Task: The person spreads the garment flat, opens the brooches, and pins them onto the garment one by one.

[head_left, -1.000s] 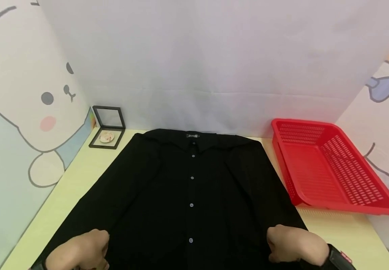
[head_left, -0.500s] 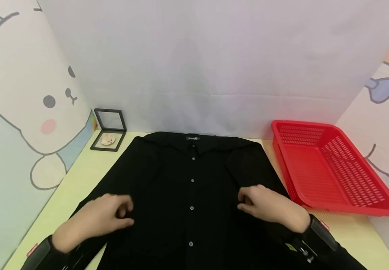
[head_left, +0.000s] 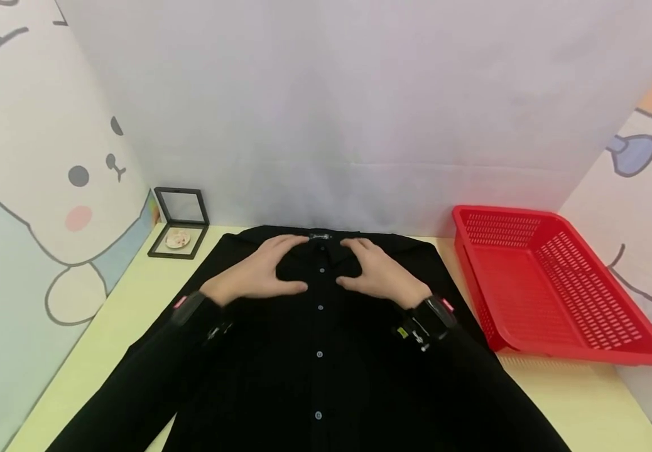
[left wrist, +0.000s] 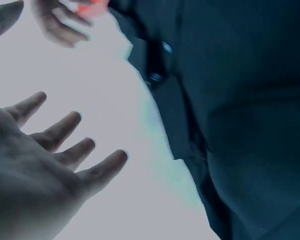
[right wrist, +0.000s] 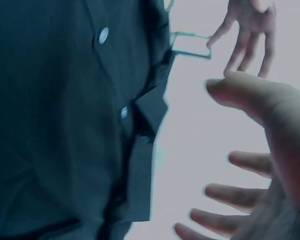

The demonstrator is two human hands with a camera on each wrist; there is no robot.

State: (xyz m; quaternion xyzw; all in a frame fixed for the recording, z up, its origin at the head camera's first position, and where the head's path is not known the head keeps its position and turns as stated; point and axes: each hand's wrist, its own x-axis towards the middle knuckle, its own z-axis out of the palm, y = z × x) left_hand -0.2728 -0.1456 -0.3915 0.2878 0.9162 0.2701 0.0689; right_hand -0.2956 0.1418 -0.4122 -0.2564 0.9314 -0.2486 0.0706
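A black button-up shirt (head_left: 318, 383) lies spread on the table, its collar toward the back wall and its light buttons running down the middle. Over the collar area my left hand (head_left: 258, 270) is held with thumb and fingers apart. Facing it, my right hand (head_left: 379, 270) is spread the same way on the other side of the button line. Neither hand grips anything. Both wrist views show the fingers extended, apart from the cloth, with the shirt (left wrist: 260, 125) beside them. The shirt's lower part runs out of the head view.
A red plastic basket (head_left: 529, 301) stands at the right of the pale yellow table (head_left: 580, 402). At the back left is an open black-framed case (head_left: 179, 223) with a small round pale item (head_left: 177, 238). A white wall (head_left: 326, 113) closes the back.
Both hands have left the shirt's lower sides, risen toward the collar and come closer together. Their curled fingers have spread. The shirt looks unchanged.
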